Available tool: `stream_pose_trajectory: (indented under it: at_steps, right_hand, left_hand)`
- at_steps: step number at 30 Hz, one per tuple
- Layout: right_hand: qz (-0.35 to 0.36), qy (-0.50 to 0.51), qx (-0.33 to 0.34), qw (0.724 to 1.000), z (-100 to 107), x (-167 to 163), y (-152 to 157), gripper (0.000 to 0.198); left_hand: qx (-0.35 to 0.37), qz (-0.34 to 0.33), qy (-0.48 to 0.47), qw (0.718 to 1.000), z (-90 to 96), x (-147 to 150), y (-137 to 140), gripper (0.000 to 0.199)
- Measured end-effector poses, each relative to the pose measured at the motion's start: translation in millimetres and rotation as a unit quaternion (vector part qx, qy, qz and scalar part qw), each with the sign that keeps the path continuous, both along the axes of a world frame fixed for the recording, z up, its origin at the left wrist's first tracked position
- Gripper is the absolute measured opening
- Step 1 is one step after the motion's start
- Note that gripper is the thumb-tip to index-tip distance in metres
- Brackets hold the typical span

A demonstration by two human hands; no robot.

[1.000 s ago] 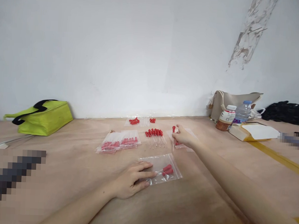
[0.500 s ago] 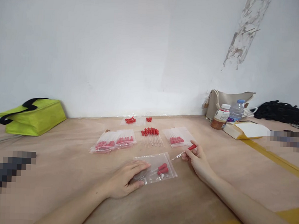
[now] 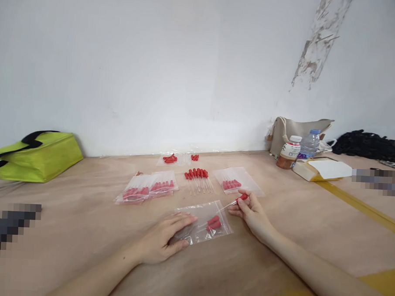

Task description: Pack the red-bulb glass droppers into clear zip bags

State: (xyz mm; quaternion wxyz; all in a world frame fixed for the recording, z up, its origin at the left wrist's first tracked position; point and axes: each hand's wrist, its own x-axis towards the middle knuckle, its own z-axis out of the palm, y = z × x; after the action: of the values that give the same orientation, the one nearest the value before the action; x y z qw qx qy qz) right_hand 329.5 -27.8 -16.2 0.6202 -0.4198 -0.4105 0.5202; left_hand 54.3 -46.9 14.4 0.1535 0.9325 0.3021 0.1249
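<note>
My left hand (image 3: pixel 169 236) lies open with its fingers spread on a clear zip bag (image 3: pixel 189 215), pressing it to the table. Inside that bag are two droppers with red bulbs (image 3: pixel 214 223). My right hand (image 3: pixel 251 216) pinches a glass dropper (image 3: pixel 236 201) by its red bulb. The dropper's thin glass tip points left and reaches the bag's right edge; whether it is inside the opening, I cannot tell. Behind the bag, several loose droppers (image 3: pixel 198 176) lie side by side in a row.
Filled zip bags (image 3: pixel 136 191) are stacked left of the row, and another filled bag (image 3: pixel 235 178) is on the right. Loose red bulbs (image 3: pixel 170 158) lie near the wall. A green bag (image 3: pixel 41 156) stands far left; a brown drink bottle (image 3: pixel 289 153) and a box (image 3: pixel 322 170) stand right.
My right hand has moved left with the dropper, bringing its tip to the zip bag's edge. My left hand stays on the bag.
</note>
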Motion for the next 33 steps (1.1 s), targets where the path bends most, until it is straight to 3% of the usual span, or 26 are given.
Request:
stream_pose_trajectory:
  at_steps: [11, 14, 18, 23, 28, 33]
  right_hand:
    - [0.016, -0.024, -0.018, 0.999, -1, 5, -4, 0.040]
    - [0.030, -0.108, -0.013, 0.994, -2, 5, -3, 0.033]
    - [0.031, -0.261, 0.036, 0.964, -2, 2, -3, 0.029]
    - [0.076, -0.283, 0.073, 0.953, -5, -3, 0, 0.020]
    - [0.067, -0.350, 0.088, 0.930, -9, -4, 4, 0.020]
    - [0.205, -0.264, 0.101, 0.937, 1, -8, -4, 0.031]
  left_hand:
    - [0.001, 0.008, -0.008, 1.000, -1.3, -1, 1, 0.049]
    - [-0.004, 0.000, -0.013, 1.000, -1.2, 0, 2, 0.049]
    - [-0.008, 0.002, -0.003, 1.000, -2.9, -1, 2, 0.049]
    - [-0.008, 0.010, 0.004, 1.000, -4.6, -3, 1, 0.050]
    - [-0.005, 0.008, 0.004, 1.000, -4.5, -2, 1, 0.049]
    - [-0.008, 0.008, -0.001, 1.000, -6.1, -2, 1, 0.050]
